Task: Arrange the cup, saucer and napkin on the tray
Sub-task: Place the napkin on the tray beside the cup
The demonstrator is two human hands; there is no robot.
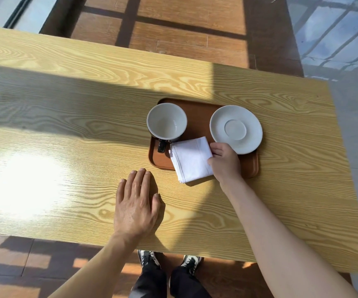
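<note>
A brown tray (198, 117) lies on the wooden table, right of the middle. On its left part stands an upright white cup (166, 122) with a dark handle pointing toward me. A white saucer (236, 129) sits on the tray's right part. A folded white napkin (192, 161) lies tilted across the tray's near edge, partly over the table. My right hand (225, 162) grips the napkin's right edge with fingers and thumb. My left hand (137, 203) rests flat on the table, fingers apart, a little left of the tray.
The light wooden table (66, 130) stretches far to the left, with a bright sun patch there. Its near edge runs just behind my left wrist. Brown floor tiles and my shoes show below.
</note>
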